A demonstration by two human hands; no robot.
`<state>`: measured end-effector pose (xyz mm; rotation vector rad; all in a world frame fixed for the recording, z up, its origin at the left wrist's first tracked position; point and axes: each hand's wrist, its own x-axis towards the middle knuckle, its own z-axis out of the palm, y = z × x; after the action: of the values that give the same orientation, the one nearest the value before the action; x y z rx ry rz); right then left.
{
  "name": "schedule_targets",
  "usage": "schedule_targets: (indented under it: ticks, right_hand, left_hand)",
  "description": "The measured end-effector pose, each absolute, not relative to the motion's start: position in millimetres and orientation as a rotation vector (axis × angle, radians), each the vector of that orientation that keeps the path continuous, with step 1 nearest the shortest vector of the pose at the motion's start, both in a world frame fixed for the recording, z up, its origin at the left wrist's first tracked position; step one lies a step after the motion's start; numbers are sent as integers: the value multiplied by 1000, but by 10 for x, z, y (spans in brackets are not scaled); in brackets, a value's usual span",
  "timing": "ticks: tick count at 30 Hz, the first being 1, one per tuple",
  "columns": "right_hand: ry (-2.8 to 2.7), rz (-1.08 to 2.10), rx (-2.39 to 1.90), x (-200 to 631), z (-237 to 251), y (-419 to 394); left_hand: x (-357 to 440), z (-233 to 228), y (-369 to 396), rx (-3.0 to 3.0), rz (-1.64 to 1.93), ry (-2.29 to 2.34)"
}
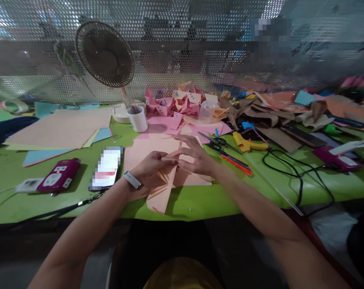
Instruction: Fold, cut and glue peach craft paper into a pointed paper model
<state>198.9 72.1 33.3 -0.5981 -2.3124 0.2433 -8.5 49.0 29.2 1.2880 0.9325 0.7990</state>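
A folded piece of peach paper (pixel 161 196) is held between both hands over the green table, its pleated lower end pointing toward me. My left hand (pixel 153 163), with a watch on the wrist, pinches it from the left, thumb and fingers together. From the right, my right hand (pixel 195 157) grips its upper part with thumb and fingertips, the other fingers bent above. Beneath both hands lie flat peach sheets (pixel 136 150). Part of the folded paper is hidden behind my fingers.
Left are a phone (pixel 107 167), a purple power strip (pixel 57 175) and a fan (pixel 105 54). Right are scissors (pixel 219 141), an orange cutter (pixel 236 163), a yellow glue gun (pixel 249 142) and black cables (pixel 290 172). Folded pink paper pieces (pixel 159 102) and a white cup (pixel 137 119) stand behind.
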Motion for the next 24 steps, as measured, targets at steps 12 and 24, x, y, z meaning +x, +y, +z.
schedule_targets:
  ticks: [12,24]
  right_hand:
    - [-2336,301,-639,2010,380,747]
    - [-2385,369,-516,2058,415,802]
  left_hand:
    - [-56,263,469,1342,753,954]
    - [-49,299,454,1417,660,1020]
